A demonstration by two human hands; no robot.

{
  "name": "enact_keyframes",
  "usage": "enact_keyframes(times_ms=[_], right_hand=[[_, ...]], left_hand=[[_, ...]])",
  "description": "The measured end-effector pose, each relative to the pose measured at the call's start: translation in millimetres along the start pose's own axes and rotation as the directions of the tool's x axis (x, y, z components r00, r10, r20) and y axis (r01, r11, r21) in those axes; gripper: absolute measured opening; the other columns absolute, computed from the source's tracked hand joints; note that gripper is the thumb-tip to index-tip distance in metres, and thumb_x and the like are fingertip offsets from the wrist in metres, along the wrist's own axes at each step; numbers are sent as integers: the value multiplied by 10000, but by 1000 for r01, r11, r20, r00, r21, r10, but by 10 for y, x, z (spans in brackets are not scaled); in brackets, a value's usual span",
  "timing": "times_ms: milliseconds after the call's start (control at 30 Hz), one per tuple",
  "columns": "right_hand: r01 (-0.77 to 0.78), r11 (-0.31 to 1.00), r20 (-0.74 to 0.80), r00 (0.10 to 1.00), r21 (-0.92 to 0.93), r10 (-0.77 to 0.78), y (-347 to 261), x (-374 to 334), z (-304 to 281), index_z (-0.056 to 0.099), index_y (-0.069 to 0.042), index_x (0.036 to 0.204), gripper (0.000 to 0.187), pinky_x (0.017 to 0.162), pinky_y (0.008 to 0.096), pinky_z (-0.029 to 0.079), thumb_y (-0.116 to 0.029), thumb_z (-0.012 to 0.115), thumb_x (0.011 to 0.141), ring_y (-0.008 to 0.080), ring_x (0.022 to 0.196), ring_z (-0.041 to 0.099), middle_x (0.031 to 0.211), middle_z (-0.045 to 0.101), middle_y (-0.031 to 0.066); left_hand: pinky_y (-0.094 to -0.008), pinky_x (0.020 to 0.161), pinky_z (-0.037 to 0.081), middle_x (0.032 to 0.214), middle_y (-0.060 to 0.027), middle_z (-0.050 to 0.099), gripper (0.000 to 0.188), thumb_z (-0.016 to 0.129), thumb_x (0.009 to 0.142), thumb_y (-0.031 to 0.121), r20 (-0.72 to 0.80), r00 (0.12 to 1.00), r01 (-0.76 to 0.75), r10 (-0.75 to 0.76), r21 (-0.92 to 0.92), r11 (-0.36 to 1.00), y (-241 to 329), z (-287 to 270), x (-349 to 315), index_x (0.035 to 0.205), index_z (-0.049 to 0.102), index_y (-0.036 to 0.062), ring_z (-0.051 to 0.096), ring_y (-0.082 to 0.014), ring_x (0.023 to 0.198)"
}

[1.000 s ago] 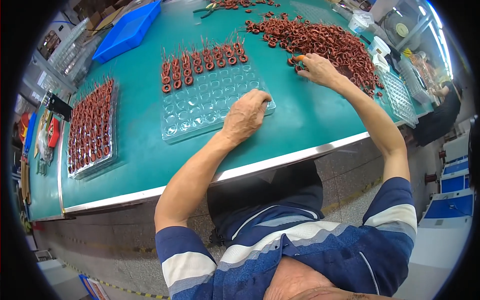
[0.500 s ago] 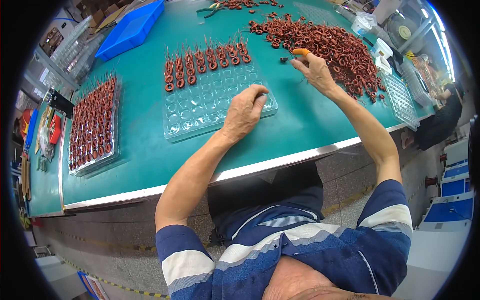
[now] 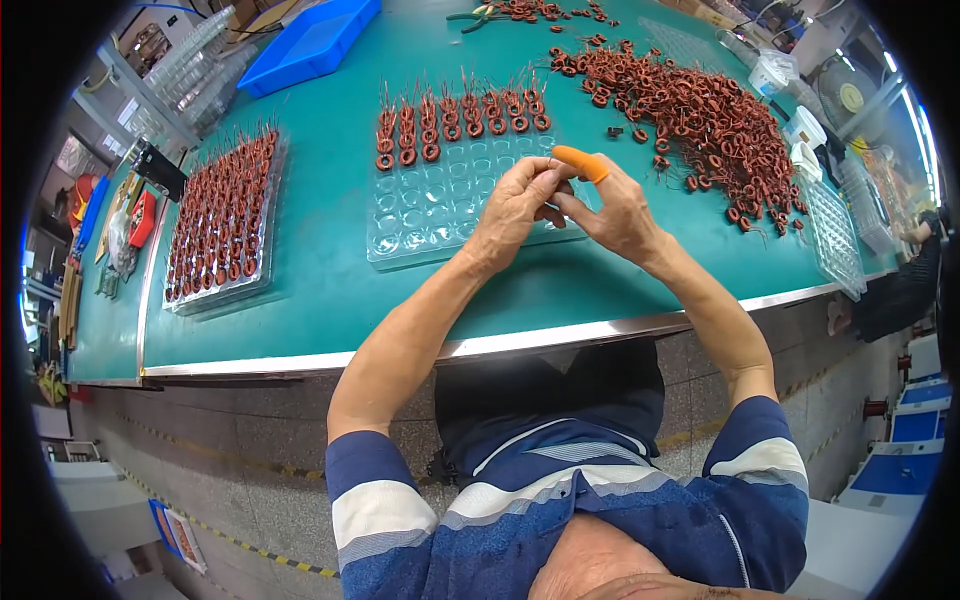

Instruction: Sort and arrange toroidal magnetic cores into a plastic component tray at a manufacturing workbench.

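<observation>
My left hand (image 3: pixel 508 215) and my right hand (image 3: pixel 622 212) meet over the right side of a clear plastic tray (image 3: pixel 400 242) with round pockets. Both sets of fingers are pinched together; what lies between them is mostly hidden. An orange finger cot (image 3: pixel 580 162) covers my right index finger. Copper-red wire-wound ring coils (image 3: pixel 472 128) stand in the tray's far rows, their wire ends pointing up. The pockets nearer me show no coils. To the right, a big loose pile of the same coils (image 3: pixel 690 115) spreads over the green table (image 3: pixel 330 310).
On the left stands another tray filled with coils (image 3: pixel 222 220). Behind it sit a black cylinder (image 3: pixel 158 170) and a blue bin (image 3: pixel 310 45). A small black piece (image 3: pixel 613 131) lies beside the pile. Pliers (image 3: pixel 472 17) rest at the far edge; a pocketed tray (image 3: pixel 832 235) lies far right.
My right hand has come left from the edge of the coil pile to meet my left hand, whose fingers are now pinched against it. The whole view has shifted slightly.
</observation>
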State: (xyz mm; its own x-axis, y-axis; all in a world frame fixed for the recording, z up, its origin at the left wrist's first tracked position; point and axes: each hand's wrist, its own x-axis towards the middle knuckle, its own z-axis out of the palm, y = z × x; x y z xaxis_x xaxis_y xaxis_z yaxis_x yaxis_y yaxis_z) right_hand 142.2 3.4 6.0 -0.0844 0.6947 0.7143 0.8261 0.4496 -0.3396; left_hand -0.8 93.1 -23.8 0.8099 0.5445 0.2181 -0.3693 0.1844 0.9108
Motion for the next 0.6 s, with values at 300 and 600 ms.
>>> enact_keyframes(times_ms=[300, 600], right_hand=[[-521, 821, 123, 853, 232, 507, 336, 12, -108, 695, -9, 946, 250, 745, 314, 515, -245, 626, 897, 193, 823, 660, 907, 692, 138], [195, 969, -334, 913, -153, -236, 179, -115, -29, 648, -50, 742, 103, 797, 368, 461, -140, 688, 772, 224, 855, 598, 846, 622, 44]], left_hand=[[-249, 577, 446, 769, -23, 536, 338, 452, 1006, 239, -31, 997, 70, -65, 256, 964, -3, 129, 98, 1208, 533, -19, 526, -110, 641], [-247, 580, 441, 831, 3, 561, 241, 507, 993, 250, -43, 984, 172, -172, -2, 985, 8, 114, 71, 1083, 562, 33, 519, -89, 676]])
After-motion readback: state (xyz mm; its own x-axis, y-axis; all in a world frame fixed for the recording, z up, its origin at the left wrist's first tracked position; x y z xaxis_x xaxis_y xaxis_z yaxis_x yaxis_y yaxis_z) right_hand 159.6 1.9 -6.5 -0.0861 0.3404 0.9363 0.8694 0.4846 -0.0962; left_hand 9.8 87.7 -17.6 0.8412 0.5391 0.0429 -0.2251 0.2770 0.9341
